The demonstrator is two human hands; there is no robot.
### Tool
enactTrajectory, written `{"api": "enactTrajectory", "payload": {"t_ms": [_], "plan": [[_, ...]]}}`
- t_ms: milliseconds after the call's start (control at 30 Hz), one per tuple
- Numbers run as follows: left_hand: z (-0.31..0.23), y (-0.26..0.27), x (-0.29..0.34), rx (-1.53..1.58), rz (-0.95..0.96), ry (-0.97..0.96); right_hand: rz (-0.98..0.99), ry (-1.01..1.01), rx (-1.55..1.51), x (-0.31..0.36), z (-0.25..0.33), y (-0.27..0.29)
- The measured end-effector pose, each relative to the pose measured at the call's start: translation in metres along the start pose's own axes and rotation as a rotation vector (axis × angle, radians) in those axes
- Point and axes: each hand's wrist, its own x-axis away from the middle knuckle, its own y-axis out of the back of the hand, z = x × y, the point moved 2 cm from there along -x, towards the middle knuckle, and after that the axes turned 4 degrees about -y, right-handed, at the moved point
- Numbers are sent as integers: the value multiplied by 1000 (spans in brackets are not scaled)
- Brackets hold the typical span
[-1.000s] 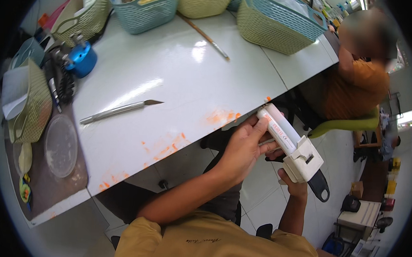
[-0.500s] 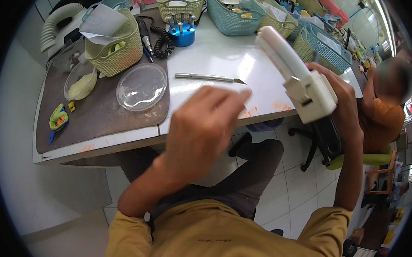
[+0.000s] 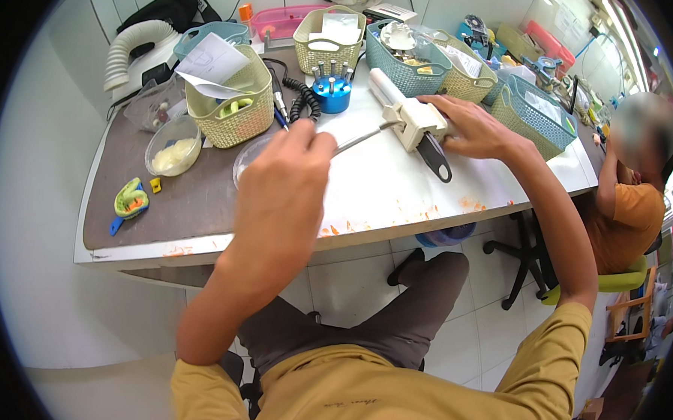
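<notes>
My left hand (image 3: 285,185) is closed round the handle of a slim metal craft knife (image 3: 358,140), most of the handle hidden by the fingers. The knife points to the right and its dark tip meets the side of a white device (image 3: 417,123). This device has a long rounded arm, a boxy body and a black end with a hole; it appears to rest on the white tabletop. From the right, my right hand (image 3: 475,130) grips the body, its fingers over the top and far side. A round clear lid (image 3: 245,161) is partly hidden behind my left hand.
A blue holder (image 3: 332,96) with small metal bits stands behind my left hand. Woven baskets (image 3: 231,119) line the back. On the brown mat are a clear bowl (image 3: 170,158) and a green-blue item (image 3: 130,201). Another person (image 3: 625,215) sits at the right.
My left hand has picked up the craft knife, which was lying on the table. My right hand has lowered the white device from above the table's front edge, farther in over the tabletop.
</notes>
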Motion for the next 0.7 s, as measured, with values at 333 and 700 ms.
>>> {"api": "enactTrajectory", "payload": {"t_ms": [333, 700], "plan": [[2, 8, 56, 1079, 9, 472, -401, -123, -546, 31, 122, 26], [-35, -12, 70, 1355, 115, 503, -165, -250, -1220, 41, 165, 15]]}}
